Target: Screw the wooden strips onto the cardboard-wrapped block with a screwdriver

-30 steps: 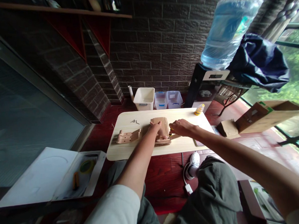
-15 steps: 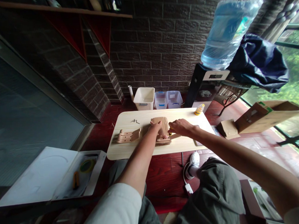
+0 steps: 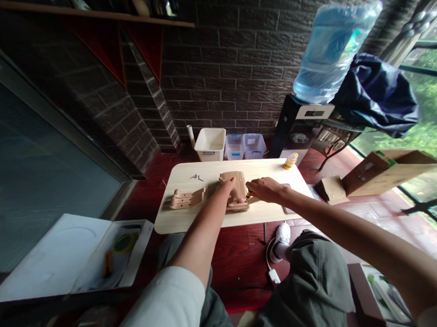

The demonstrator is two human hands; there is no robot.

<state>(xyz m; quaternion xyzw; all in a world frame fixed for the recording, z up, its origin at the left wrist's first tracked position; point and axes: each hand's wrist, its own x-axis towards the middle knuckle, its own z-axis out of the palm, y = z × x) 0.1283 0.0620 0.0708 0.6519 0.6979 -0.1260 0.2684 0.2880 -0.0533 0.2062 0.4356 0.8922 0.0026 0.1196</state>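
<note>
A brown wooden assembly [image 3: 237, 178] lies near the middle of the pale table [image 3: 178, 173]. My left hand [image 3: 228, 186] is closed on its left side, fingers partly hidden. To the right, my right hand [image 3: 261, 187] is closed round a small yellow and black tool [image 3: 248, 194], apparently a screwdriver, whose tip is at the assembly's right front edge. A second wooden piece with dark holes [image 3: 186, 198] rests at the table's left. Several small screws [image 3: 196, 177] lie behind that piece.
A yellow-capped clear bottle [image 3: 290, 160] stands at the table's back right corner. A flat dark-edged object [image 3: 288, 204] lies by the right edge. Behind the table are a white basket [image 3: 210, 143] and two clear bins. An open white box [image 3: 128, 266] is at left.
Both hands keep nearly the same places at the wooden assembly. My right hand has turned slightly round the tool, and the whole view has shifted a little.
</note>
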